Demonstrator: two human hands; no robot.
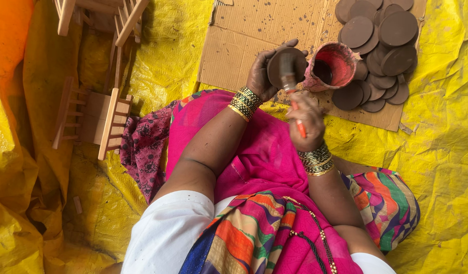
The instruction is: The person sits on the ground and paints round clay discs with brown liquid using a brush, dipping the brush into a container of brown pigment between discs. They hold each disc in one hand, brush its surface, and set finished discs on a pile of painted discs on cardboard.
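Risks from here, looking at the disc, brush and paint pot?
1. The left hand holds the round brown disc over the pink cloth; drips from the orange-handled brush in the right hand might stain it.
2. The red-smeared paint pot sits tilted against the painted discs on the cardboard sheet; a nudge may spill it.

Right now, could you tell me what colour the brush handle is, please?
Orange-red; the brush shows best in the head view.

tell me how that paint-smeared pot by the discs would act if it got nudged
The paint pot sits tilted on the cardboard, so it may tip readily. Dark liquid shows inside, so a nudge could spill it. Its wet-looking red coating suggests a slippery, messy grip.
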